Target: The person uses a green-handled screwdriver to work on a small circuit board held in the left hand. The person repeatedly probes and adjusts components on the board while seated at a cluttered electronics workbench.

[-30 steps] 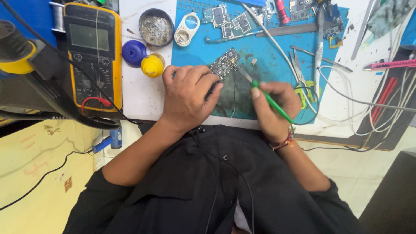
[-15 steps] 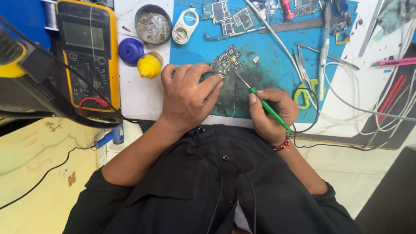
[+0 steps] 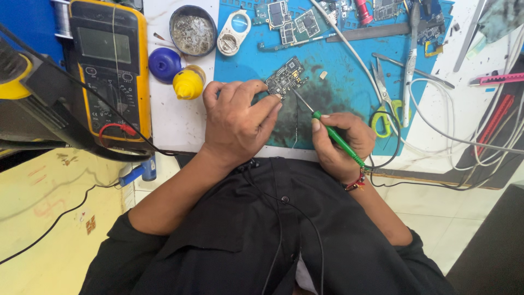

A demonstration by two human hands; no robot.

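My left hand (image 3: 237, 121) rests on the blue work mat (image 3: 349, 71) and pinches the lower edge of a small dark circuit board (image 3: 286, 77). My right hand (image 3: 341, 143) grips a thin green-handled tool (image 3: 334, 136) like a pen. Its metal tip points up and left and meets the board's lower right corner. Both forearms come up from my black shirt at the bottom of the view.
A yellow multimeter (image 3: 112, 60) lies at the left, beside a blue cap (image 3: 164, 63), a yellow bottle (image 3: 189, 82) and a round tin (image 3: 193, 30). More boards (image 3: 292, 16), tweezers (image 3: 412, 65), green-handled scissors (image 3: 385, 104) and white cables (image 3: 464, 139) crowd the right.
The view has shifted slightly. My right hand has slid a little to the left and the tool's tip has come onto the board, which my left hand keeps pinned.
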